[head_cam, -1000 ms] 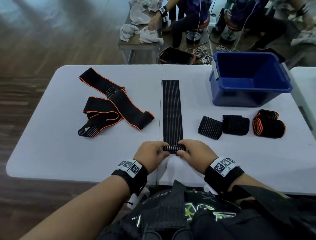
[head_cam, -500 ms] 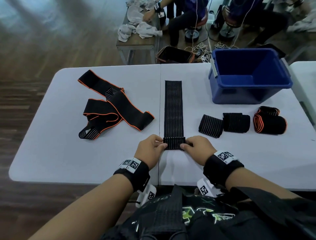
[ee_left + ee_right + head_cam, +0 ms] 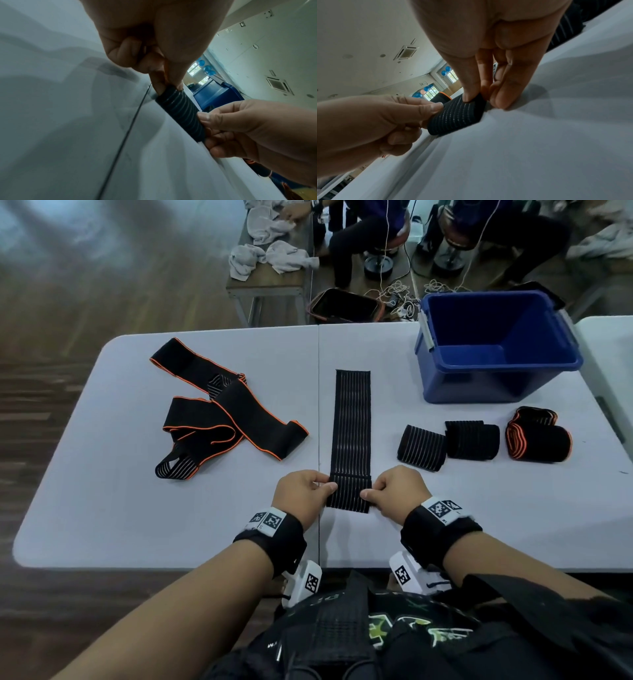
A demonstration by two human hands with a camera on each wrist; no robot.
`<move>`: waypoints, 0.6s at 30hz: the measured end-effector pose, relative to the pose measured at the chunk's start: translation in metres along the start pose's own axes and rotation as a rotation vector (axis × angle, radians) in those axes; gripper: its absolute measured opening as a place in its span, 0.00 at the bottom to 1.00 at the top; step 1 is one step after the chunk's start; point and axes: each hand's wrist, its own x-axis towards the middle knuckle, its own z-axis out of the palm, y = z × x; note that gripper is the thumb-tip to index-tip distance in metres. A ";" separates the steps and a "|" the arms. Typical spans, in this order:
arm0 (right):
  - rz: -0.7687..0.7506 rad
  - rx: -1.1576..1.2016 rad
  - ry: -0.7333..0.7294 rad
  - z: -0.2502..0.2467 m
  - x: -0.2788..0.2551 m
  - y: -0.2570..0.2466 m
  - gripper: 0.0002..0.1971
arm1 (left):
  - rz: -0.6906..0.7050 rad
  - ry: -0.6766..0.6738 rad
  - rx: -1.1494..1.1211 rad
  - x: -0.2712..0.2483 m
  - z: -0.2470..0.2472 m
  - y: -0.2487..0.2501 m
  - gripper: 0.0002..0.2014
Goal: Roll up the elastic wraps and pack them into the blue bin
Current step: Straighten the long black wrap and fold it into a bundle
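Note:
A black striped elastic wrap [image 3: 352, 419] lies flat along the middle of the white table [image 3: 102, 508], its near end folded over into a small roll [image 3: 181, 112] [image 3: 458, 116]. My left hand [image 3: 305, 494] pinches the roll's left edge and my right hand [image 3: 397, 491] pinches its right edge. The blue bin [image 3: 493, 344] stands at the far right and looks empty. Three rolled wraps lie in front of it: two black ones [image 3: 423, 448] [image 3: 472, 440] and an orange-trimmed one [image 3: 537, 438].
A tangle of unrolled orange-edged black wraps [image 3: 219, 419] lies on the left half of the table. Beyond the far edge stand a wooden bench with grey cloths [image 3: 270, 258], a dark tray [image 3: 342, 306], cables and seated people. A second table [image 3: 609, 344] adjoins at right.
The rolled end of the striped wrap has travelled a little further along the strip between my two hands. The head view has shifted slightly.

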 end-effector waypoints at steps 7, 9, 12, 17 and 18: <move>-0.008 0.012 0.050 0.004 -0.001 -0.007 0.17 | 0.125 -0.029 0.343 0.005 0.002 0.004 0.14; -0.051 -0.042 0.038 0.006 -0.002 -0.008 0.20 | 0.186 -0.039 0.363 0.002 0.002 0.005 0.18; -0.087 -0.130 0.033 0.008 -0.003 -0.010 0.20 | 0.263 -0.041 0.381 0.000 0.002 0.004 0.19; -0.129 -0.237 -0.012 0.011 -0.005 -0.008 0.19 | 0.293 -0.111 0.437 -0.003 0.002 0.001 0.26; -0.136 -0.234 -0.010 0.013 -0.006 -0.007 0.18 | 0.291 -0.140 0.458 -0.004 0.001 -0.001 0.31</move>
